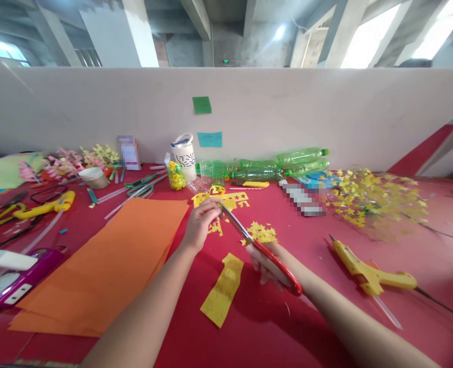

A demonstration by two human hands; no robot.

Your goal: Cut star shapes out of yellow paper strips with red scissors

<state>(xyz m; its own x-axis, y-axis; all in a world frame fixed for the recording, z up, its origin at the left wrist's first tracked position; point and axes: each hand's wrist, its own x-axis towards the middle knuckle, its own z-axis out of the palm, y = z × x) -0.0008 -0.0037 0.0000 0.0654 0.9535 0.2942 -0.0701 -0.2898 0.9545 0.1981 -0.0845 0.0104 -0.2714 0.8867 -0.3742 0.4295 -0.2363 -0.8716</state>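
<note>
My left hand (pixel 202 225) is closed in a pinch, with a bit of yellow paper (pixel 222 215) showing at the fingertips, partly hidden. Red-handled scissors (pixel 266 253) are gripped in my right hand (pixel 266 263), their blades reaching up to the left fingertips. Whether the blades are touching the paper I cannot tell. Behind my hands lie yellow paper scraps (pixel 239 198) with star-shaped holes. A pile of yellow paper stars (pixel 262 232) sits just beyond the right hand. Nearer to me is a creased yellow paper strip (pixel 223 290) on the red table (pixel 207 352).
Orange sheets (pixel 115 255) lie at left, near a purple power strip (pixel 15 276) and a yellow glue gun (pixel 46 207). Another glue gun (pixel 372 268) rests at right, below a yellow star bunch (pixel 372 199). Green bottles (pixel 259 171) and a white cup (pixel 184 157) stand along the back.
</note>
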